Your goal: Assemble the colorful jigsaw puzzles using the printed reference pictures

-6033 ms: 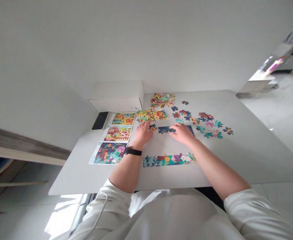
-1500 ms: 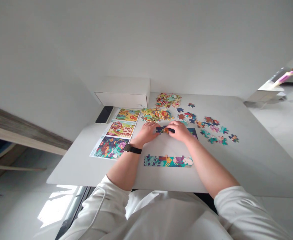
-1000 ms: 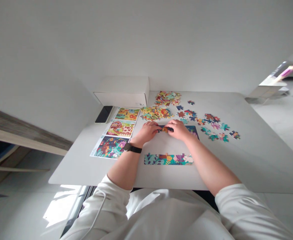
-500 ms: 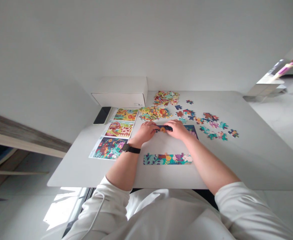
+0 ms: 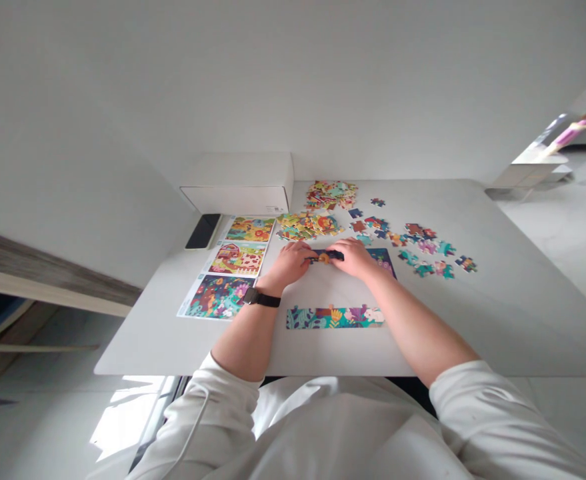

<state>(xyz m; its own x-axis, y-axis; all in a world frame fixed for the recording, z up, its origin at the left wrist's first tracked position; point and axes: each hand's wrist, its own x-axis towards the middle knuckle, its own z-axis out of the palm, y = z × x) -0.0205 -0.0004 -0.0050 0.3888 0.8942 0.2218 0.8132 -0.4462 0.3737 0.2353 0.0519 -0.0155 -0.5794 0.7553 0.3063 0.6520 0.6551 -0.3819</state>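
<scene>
My left hand (image 5: 291,262), with a black watch on its wrist, and my right hand (image 5: 355,257) meet over a short dark-blue joined row of puzzle pieces (image 5: 326,256) on the white table (image 5: 497,300). Both hands pinch this row, fingers curled on it. Its right end, a dark-blue joined section (image 5: 385,259), shows beyond my right hand. A finished strip of leafy, flowery pieces (image 5: 335,317) lies nearer me, untouched.
A sheet with three picture guides (image 5: 230,267) lies at the left beside a black phone (image 5: 203,231) and a white box (image 5: 237,183). Two heaps of yellow-red pieces (image 5: 317,217) sit behind my hands. Several loose blue-teal pieces (image 5: 423,250) are scattered at the right.
Six seconds ago my hands lay apart, the left on a loose piece. They have since come together on the dark-blue row; over the last second they barely move.
</scene>
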